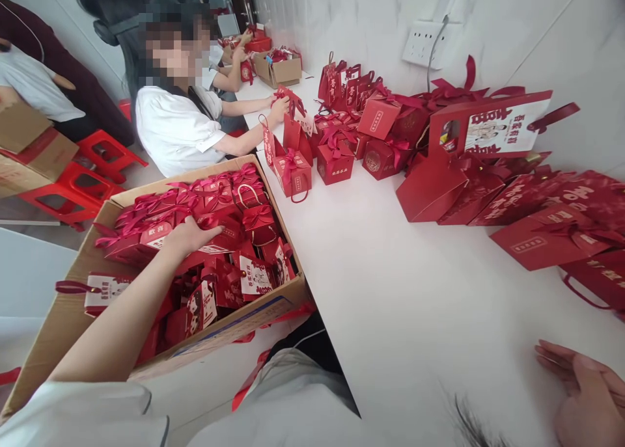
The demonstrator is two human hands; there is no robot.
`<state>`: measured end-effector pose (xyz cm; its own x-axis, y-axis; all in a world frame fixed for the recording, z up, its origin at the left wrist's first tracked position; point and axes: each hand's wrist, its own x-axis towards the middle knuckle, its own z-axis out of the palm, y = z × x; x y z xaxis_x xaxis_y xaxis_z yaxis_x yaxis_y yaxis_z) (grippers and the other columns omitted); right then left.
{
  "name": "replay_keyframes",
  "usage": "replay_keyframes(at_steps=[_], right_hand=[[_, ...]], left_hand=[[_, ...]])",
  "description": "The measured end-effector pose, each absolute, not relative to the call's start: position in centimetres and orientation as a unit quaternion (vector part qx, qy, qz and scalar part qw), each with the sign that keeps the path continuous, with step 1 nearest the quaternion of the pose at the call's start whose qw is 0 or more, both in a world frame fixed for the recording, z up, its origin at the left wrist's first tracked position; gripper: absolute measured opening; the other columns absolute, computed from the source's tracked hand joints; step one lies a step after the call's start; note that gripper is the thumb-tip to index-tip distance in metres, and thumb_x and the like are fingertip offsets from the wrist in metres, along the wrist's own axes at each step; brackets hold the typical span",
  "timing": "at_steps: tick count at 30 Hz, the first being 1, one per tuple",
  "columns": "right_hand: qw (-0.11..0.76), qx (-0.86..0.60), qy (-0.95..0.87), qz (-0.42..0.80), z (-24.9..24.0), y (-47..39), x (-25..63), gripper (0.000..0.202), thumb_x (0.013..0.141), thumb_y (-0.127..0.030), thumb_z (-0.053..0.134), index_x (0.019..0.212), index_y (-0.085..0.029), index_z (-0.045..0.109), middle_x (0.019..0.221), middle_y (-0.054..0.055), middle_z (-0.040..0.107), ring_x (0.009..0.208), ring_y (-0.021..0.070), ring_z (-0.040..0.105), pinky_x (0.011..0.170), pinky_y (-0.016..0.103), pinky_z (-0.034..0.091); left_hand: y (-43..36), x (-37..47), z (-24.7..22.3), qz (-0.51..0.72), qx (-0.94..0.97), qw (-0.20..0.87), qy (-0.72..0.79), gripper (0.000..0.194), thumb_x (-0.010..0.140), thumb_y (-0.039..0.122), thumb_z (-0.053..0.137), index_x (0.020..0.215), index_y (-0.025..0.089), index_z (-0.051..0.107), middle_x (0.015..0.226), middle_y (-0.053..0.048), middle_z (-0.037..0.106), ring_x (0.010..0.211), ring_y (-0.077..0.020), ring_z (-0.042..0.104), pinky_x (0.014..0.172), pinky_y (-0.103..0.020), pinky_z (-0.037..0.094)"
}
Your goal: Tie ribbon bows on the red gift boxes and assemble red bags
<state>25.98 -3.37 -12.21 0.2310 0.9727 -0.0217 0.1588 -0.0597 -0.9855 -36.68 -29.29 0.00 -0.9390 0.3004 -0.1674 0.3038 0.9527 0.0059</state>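
Observation:
My left hand (188, 237) reaches into a large cardboard carton (239, 317) and is closed over a red gift box (225, 240) with a white panel; some of its fingertips are hidden. Around it, the carton holds many red boxes with dark pink ribbons (209, 190) and several white-labelled boxes (254, 274). At the lower right, my right hand (586, 388) is over the white table (390, 304), its fingers stretched out and holding nothing. Nearest to it are red boxes with printed characters (547, 235).
Red gift boxes (336, 154) line the table along the wall, below a socket panel (430, 43) with a cable. A co-worker (170, 128) handles a red box at the far side. Red stools (83, 187) and stacked cartons (34, 151) stand at left.

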Motion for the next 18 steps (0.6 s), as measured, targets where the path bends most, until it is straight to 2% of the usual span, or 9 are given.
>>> replay_keyframes(at_steps=[6,11,18], right_hand=[[0.493,-0.611,-0.469,0.405,-12.0,-3.4,26.5,0.012,0.078,-0.029,0.061,0.083,-0.021,0.068,0.098,0.005,0.07,0.093,0.0249,0.068,0.108,0.048,0.043],[0.486,-0.618,-0.469,0.403,-11.5,-3.6,26.1,0.013,0.077,-0.028,0.061,0.085,-0.022,0.069,0.098,0.006,0.07,0.097,0.0279,0.068,0.109,0.049,0.042],[0.49,-0.613,-0.472,0.401,-11.2,-3.7,25.8,0.012,0.079,-0.03,0.062,0.083,-0.022,0.069,0.097,0.006,0.07,0.1,0.0281,0.068,0.109,0.048,0.043]], left_hand=[[-27.4,-35.9,-2.4,-0.044,0.143,0.131,0.98,0.118,0.066,0.09,0.044,0.146,0.004,0.031,0.133,-0.032,0.054,0.121,-0.0473,0.055,0.098,-0.055,0.042],[-26.4,-34.8,-3.1,-0.078,0.163,0.123,0.976,0.114,0.067,0.091,0.033,0.143,0.006,0.041,0.133,-0.033,0.052,0.121,-0.0501,0.052,0.096,-0.06,0.041],[-25.2,-34.7,-3.2,-0.053,0.164,-0.003,0.985,0.108,0.071,0.088,0.033,0.141,0.007,0.041,0.129,-0.032,0.051,0.113,-0.0496,0.056,0.089,-0.057,0.046]])
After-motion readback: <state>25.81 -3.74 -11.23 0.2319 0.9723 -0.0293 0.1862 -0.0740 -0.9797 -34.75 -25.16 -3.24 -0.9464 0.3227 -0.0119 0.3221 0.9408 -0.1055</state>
